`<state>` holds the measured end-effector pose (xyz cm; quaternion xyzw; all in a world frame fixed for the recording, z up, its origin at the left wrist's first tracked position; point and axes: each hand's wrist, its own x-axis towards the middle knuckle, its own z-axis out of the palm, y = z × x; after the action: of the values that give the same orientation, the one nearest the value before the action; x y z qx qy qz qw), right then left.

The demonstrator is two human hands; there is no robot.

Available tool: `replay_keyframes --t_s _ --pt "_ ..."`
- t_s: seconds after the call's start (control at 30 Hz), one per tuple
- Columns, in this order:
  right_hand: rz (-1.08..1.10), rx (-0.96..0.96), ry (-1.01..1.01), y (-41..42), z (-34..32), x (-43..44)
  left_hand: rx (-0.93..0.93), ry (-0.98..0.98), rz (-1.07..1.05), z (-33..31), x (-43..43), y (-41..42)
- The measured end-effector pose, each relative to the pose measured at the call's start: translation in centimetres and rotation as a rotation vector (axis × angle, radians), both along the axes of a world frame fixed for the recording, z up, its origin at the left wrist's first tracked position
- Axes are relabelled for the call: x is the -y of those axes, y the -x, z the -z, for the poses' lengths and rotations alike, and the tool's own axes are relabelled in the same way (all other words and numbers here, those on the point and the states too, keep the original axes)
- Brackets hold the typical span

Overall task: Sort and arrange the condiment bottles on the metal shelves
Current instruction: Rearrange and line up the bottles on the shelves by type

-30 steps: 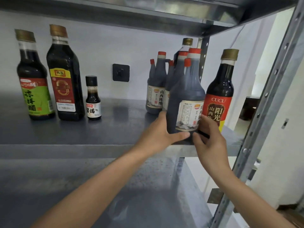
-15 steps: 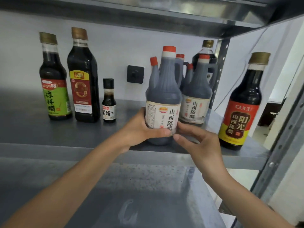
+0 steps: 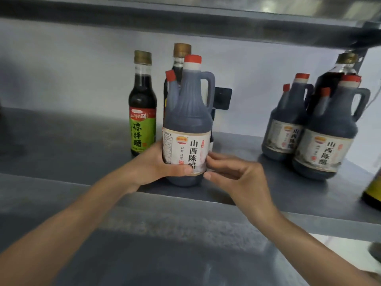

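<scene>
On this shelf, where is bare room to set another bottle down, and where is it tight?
Bare shelf lies left of the green-label bottle, and a wide gap opens between the held jug and the right jug cluster. Tight: the right end, where jugs stand packed before a tall bottle.

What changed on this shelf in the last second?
The jug moved left along the shelf, away from the other jugs. It is now in front of the tall bottle, beside the green-label bottle. The left grip held it throughout, and the right grip kept its fingertips on it. The other jugs and the green-label bottle stayed put.
</scene>
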<state>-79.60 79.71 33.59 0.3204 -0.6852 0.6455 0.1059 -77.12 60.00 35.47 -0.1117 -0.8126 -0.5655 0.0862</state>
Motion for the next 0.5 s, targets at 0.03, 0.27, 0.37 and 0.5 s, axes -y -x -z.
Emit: replay_keyframes --t_s 0.03,0.27,0.37,0.5 --pt "-0.002 -0.016 -0.003 0.0 0.0 0.3 0.003 -0.003 0.02 -0.1 0.4 0.0" --pt "0.01 -0.016 -0.051 -0.1 0.0 -0.7 -0.046 0.018 0.13 -0.1 0.4 0.4" --pt "0.012 -0.008 -0.06 -0.4 -0.1 -1.3 -0.048 0.043 0.149 0.0 0.0 0.8" --pt "0.018 0.012 -0.046 -0.4 -0.2 -2.9 -0.057 0.081 0.169 0.1 -1.4 1.5"
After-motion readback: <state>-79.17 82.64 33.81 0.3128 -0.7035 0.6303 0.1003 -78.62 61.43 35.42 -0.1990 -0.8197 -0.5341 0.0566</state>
